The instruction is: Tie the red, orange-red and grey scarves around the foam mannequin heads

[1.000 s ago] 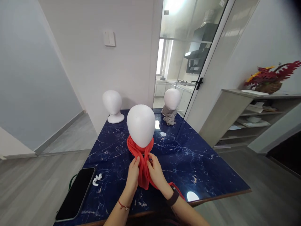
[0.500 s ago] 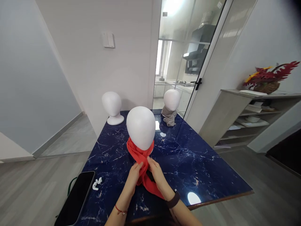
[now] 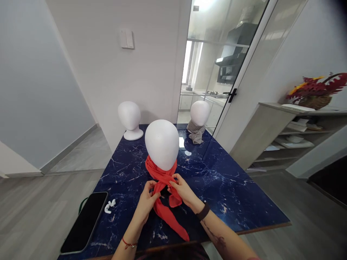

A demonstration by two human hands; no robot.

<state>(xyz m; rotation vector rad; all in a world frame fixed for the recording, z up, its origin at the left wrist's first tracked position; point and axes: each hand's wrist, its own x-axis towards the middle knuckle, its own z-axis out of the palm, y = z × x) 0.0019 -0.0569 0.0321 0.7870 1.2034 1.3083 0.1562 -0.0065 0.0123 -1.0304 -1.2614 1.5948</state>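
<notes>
A white mannequin head (image 3: 162, 144) stands at the middle of the blue marbled table. Around its neck is wrapped a red scarf (image 3: 169, 218), crossed at the front, with one tail running down toward the table's near edge and a shorter tail at the right. My left hand (image 3: 148, 198) pinches the scarf just below the crossing, on the left. On the right side, my right hand (image 3: 182, 187) grips the scarf at the crossing with thumb and fingers. The head's base is hidden behind the scarf and hands.
A bare white mannequin head (image 3: 129, 115) stands back left; another head (image 3: 200, 112) wearing a grey scarf (image 3: 195, 133) is back right. A black-screened phone (image 3: 85, 222) and small white pieces (image 3: 110, 206) lie at the left edge. Beyond are a glass door (image 3: 211, 72) and a shelf (image 3: 276, 119).
My hands have moved apart, the left slightly left, the right up to the crossing. The scarf's ends have separated into two tails. The view has shifted slightly.
</notes>
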